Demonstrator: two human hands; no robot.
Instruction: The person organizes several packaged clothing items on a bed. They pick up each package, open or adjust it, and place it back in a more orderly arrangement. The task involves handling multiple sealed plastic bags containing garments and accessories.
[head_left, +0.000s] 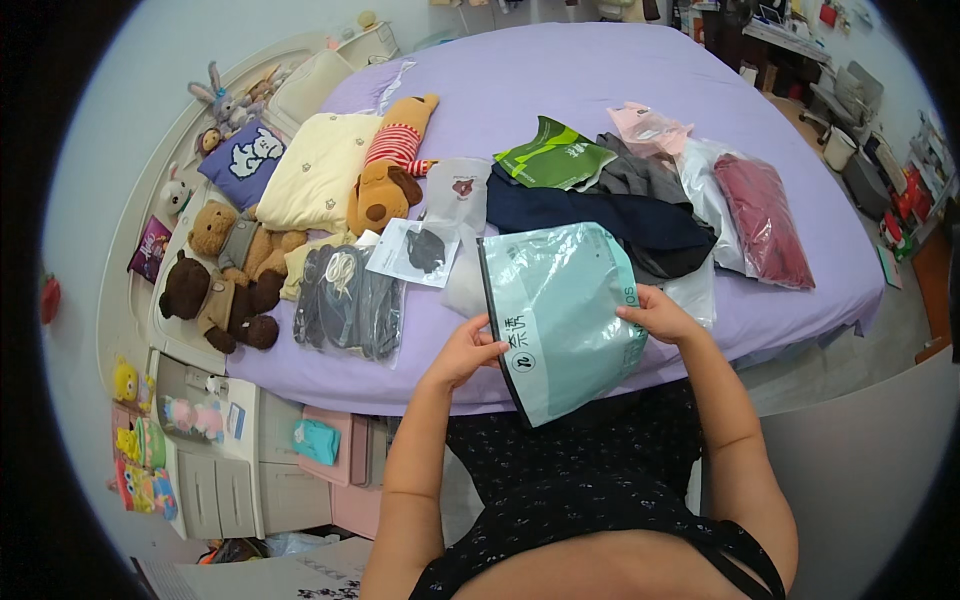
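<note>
A mint-green plastic packaging bag (570, 322) with a dark strip along one edge is stretched between my two hands in front of my lap. My left hand (469, 349) pinches the dark-edged side. On the opposite side my right hand (660, 315) grips the bag, thumb on top. The bag bears writing, and its contents are hidden. Just beyond it lie a folded navy garment (592, 206), a green plastic bag (555, 156) and grey fabric (637, 176). Left of my left hand rests a clear bag of dark clothing with a pale cord (349, 300).
A lilac-sheeted bed (540, 67) spreads before me. At the right lies a clear-wrapped dark red garment (761, 217). Plush bears (214, 300), a plush dog (386, 180) and a cream blanket (319, 169) lie leftward. A white bedside cabinet (225, 480) stands at lower left.
</note>
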